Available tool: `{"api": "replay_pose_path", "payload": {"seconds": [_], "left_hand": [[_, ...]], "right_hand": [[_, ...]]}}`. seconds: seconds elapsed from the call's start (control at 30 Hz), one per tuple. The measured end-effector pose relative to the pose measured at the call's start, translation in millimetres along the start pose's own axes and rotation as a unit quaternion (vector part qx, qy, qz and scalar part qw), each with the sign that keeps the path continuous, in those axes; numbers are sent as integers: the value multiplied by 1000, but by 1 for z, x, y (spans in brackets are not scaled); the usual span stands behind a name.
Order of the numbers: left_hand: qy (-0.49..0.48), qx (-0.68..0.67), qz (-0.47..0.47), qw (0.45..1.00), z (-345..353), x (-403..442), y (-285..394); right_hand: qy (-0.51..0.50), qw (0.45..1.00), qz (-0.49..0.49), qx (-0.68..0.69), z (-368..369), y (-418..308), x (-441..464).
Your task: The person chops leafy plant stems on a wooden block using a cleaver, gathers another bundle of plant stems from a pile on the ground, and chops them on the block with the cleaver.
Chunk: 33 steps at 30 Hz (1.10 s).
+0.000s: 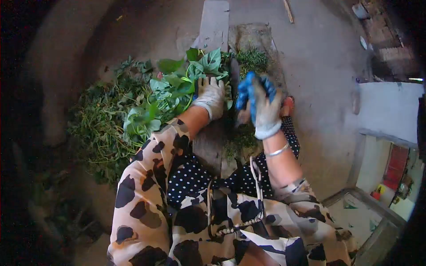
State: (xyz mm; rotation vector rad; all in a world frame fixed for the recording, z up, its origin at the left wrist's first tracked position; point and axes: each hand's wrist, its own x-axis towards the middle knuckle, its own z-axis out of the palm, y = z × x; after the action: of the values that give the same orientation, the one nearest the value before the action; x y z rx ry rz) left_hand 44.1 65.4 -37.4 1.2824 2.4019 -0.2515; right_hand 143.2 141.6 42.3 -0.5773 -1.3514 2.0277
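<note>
My left hand, in a whitish work glove with a little blue at its edge, is closed over a bunch of green leafy stems on a narrow wooden board. Its fingertips curl down among the leaves. My right hand, gloved in white and blue with a silver bangle at the wrist, is raised just right of the board. Its fingers are curled and blurred by motion. A smeared brownish shape lies below them, and I cannot make out what they hold. Chopped greens lie beyond the right hand.
A large heap of leafy vines covers the ground to the left. More chopped greens lie between my legs, beside the board. A stick is on the floor ahead. At the right stand a pale wall and a wooden-framed panel.
</note>
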Motion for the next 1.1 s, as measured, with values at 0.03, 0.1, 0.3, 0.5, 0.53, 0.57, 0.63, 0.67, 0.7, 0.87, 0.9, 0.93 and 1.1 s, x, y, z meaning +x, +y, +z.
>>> {"api": "replay_pose_path", "payload": {"seconds": [0.03, 0.1, 0.3, 0.5, 0.53, 0.57, 0.63, 0.67, 0.7, 0.87, 0.9, 0.93, 1.1], "left_hand": [[12, -15, 4, 1000, -1, -2, 2], [36, -25, 7, 999, -3, -7, 3], [27, 18, 32, 999, -10, -5, 6], [-6, -50, 6, 999, -18, 1, 6], [-9, -50, 7, 999, -11, 0, 7], [14, -63, 3, 998, -4, 0, 8], [50, -77, -5, 996, -5, 0, 4], [63, -25, 10, 998, -5, -7, 2], [72, 28, 24, 997, -3, -12, 0], [18, 103, 60, 993, -11, -24, -31], [-18, 112, 67, 991, -14, -18, -32], [-54, 121, 72, 989, -14, -14, -32], [13, 73, 68, 995, -8, -14, -31]], "right_hand": [[-14, 999, 35, -26, -2, -2, 2], [-42, 995, 38, -87, -9, -7, 26], [-214, 759, -253, -560, -15, -13, 221], [-77, 992, 93, -21, 19, -40, 102], [-49, 997, 55, -19, 13, -30, 95], [-21, 1000, 15, -16, 7, -22, 91], [-15, 999, 33, -23, 8, -21, 96], [-9, 998, 54, -30, 12, -21, 97], [-33, 998, 50, -21, 12, -21, 95], [-4, 999, 38, -20, 11, -13, 67], [10, 997, 50, -54, 8, -5, 52], [-7, 997, -21, -77, -10, 32, 37], [-31, 997, 46, -56, -3, 20, -14]]}}
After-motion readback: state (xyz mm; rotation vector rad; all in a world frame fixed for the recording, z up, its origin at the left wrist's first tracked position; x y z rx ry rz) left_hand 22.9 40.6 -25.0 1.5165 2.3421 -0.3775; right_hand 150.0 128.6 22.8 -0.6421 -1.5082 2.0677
